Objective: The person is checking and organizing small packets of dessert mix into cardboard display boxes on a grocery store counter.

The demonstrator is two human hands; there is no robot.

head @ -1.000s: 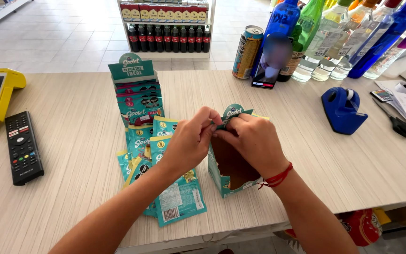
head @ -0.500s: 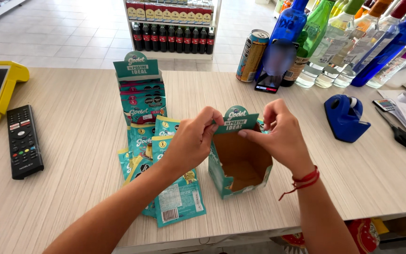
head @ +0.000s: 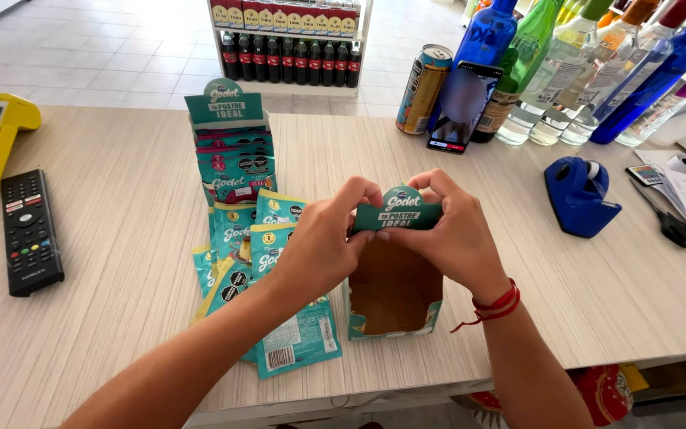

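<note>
Teal display box (head: 395, 298) with brown inside, teal sachets (head: 267, 262), blue tape dispenser (head: 577, 195), black remote (head: 32, 232).

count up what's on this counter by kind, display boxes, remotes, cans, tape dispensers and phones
Teal display boxes: 2, a filled one and an empty one
Black remote: 1
Can: 1
Blue tape dispenser: 1
Phone: 1
Total: 6

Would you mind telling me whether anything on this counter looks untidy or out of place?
The teal sachets lie in a loose overlapping heap beside the empty display box, one poking past the counter edge. The second display box stands neatly filled.
</note>
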